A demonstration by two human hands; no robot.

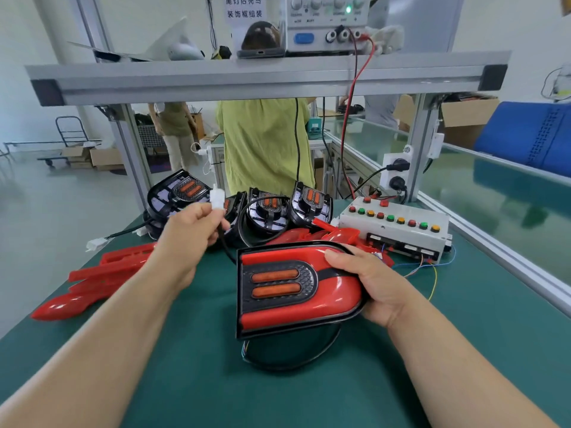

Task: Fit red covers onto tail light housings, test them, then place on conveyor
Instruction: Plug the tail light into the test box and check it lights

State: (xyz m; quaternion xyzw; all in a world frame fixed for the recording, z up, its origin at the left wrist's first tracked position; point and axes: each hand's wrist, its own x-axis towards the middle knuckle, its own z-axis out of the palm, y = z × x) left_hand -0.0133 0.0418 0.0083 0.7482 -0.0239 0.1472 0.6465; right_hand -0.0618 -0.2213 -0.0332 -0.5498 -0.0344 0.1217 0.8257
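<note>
My right hand [367, 282] grips the right end of a tail light [293, 285], its red cover sitting on the black housing, held above the green mat. My left hand [188, 233] pinches a white plug [217, 197] on the light's black cable, raised above the mat. Several bare black housings [268, 208] stand in a row at the back. Loose red covers [102, 273] lie at the left, and more red covers [327, 234] lie behind the held light. A white test box [398, 227] with coloured buttons sits at the right.
The green conveyor belt [494, 193] runs along the right behind an aluminium rail. An overhead shelf [265, 78] carries a power supply [324, 23] with red and black leads. A person in a green top [262, 143] stands behind the bench. A blue crate [531, 134] is at far right.
</note>
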